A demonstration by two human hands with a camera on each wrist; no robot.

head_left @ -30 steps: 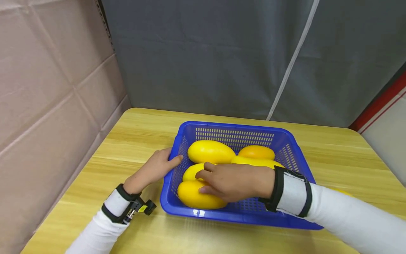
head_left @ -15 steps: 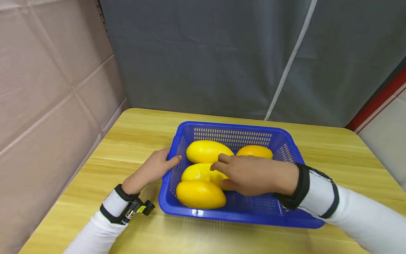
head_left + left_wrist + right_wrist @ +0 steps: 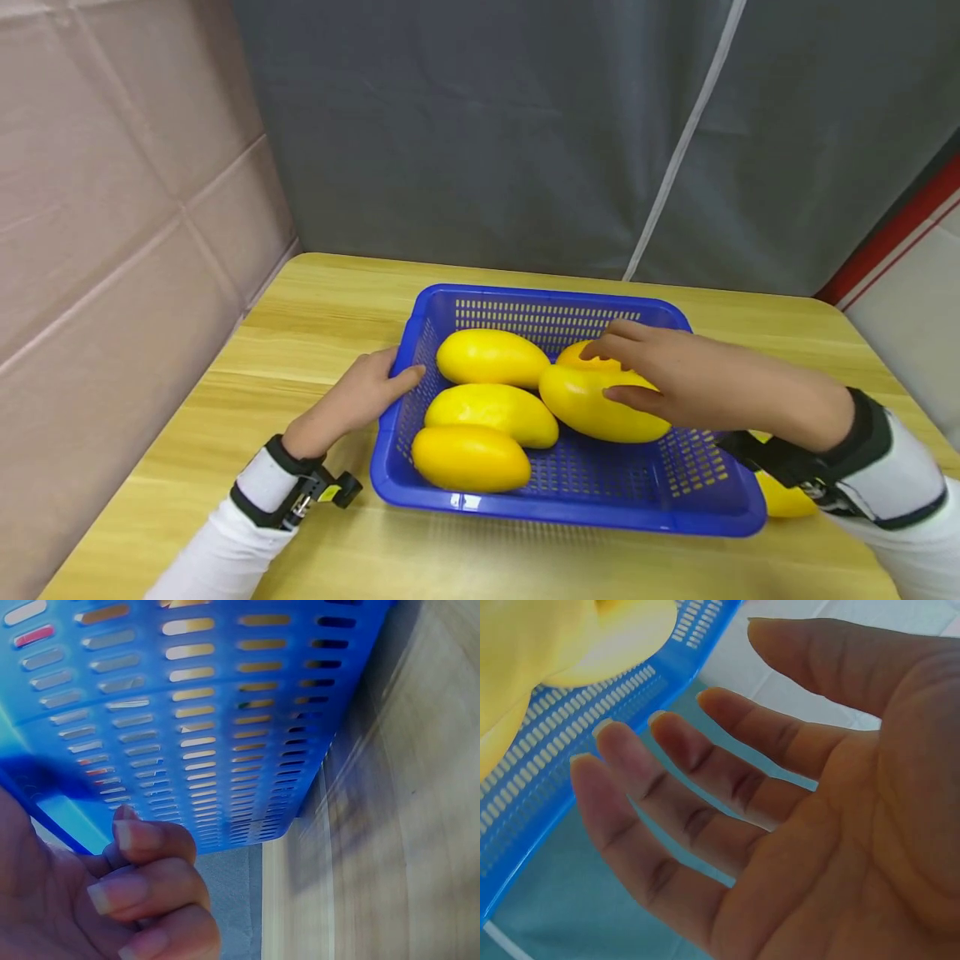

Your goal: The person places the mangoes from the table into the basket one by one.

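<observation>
In the head view, my left hand [image 3: 352, 402] grips the left rim of a blue perforated plastic basket [image 3: 570, 514], thumb over the edge. Its curled fingers [image 3: 154, 889] show outside the basket wall in the left wrist view. My right hand [image 3: 701, 375] hovers at the basket's right side, fingers spread above a yellow mango [image 3: 585, 407]. The right wrist view shows this palm [image 3: 795, 847] with nothing in it. Left of that mango lie a back mango [image 3: 491, 357], a middle mango [image 3: 487, 408] and a front mango [image 3: 471, 458]. An orange-yellow mango [image 3: 576, 356] is partly hidden behind the right fingers.
The basket stands on a light wood-grain table [image 3: 315, 308]. Another yellow fruit [image 3: 783, 497] lies on the table right of the basket, partly covered by the right forearm. A grey curtain [image 3: 480, 142] hangs behind the table and a pinkish padded wall [image 3: 112, 208] rises at left.
My right hand has moved right, from over the left mangoes to the right mango, uncovering the left ones. The left hand stays on the rim.
</observation>
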